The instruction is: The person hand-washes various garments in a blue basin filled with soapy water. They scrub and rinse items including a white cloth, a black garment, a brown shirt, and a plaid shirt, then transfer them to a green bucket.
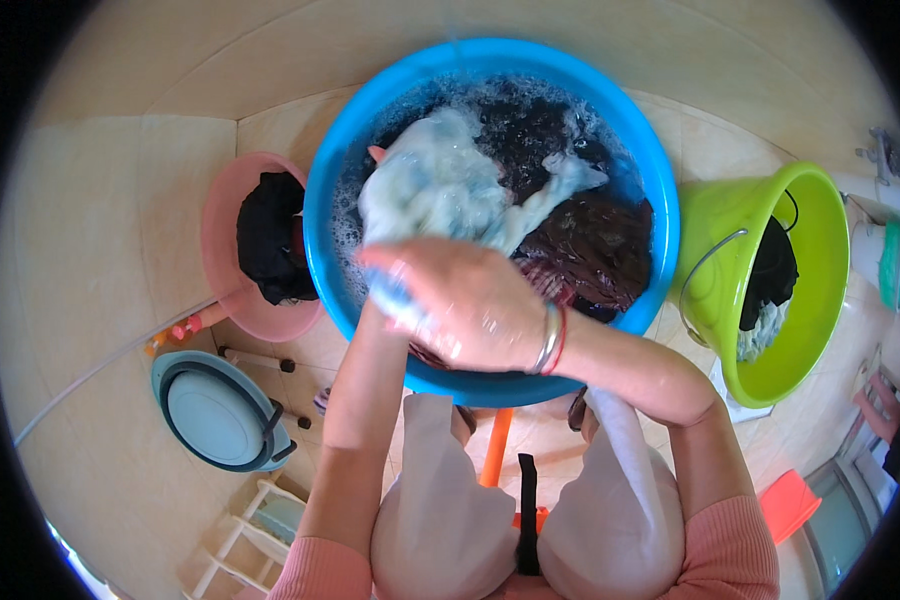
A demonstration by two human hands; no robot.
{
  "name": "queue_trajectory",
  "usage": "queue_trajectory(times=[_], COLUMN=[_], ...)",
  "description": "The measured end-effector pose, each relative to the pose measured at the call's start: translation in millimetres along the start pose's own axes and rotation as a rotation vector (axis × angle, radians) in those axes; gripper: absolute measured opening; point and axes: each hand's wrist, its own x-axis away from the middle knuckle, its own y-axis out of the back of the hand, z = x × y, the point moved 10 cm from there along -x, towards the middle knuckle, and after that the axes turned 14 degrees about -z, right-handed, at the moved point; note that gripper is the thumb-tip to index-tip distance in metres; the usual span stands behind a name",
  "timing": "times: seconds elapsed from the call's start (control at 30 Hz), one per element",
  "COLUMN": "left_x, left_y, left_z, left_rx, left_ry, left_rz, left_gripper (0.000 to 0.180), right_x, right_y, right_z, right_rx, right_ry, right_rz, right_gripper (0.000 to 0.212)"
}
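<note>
White cloth (432,185), in the head view, is lying bunched in sudsy water (525,98) inside the blue basin (664,215); the right hand (470,305) is gripping a pale-blue piece (394,298), kind unclear, fingers wrapped round it; the left hand (377,153) is mostly hiding beneath the cloth, its finger spread impossible to tell.

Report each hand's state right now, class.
Left hand: mostly hidden by the cloth; grip cannot be told.
Right hand: closed, holding cloth.
</note>
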Motion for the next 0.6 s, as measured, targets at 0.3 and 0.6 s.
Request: queue_trajectory(times=[0.3, 0.6], left_x=[51.8, 1.9], left_y=[0.9, 28.6], left_z=[23.6, 6.9], left_rx=[0.064, -0.121], left_ry=[0.107, -0.192], left_rz=[-0.050, -0.221], left_gripper=[0.066, 0.059], right_x=[-3.4, -23.0], right_y=[-6.1, 12.4], right_z=[30.5, -22.6], right_rx=[0.484, 0.262], right_ry=[0.280, 0.168], right_rz=[-0.215, -0.382], right_gripper=[0.053, 0.021])
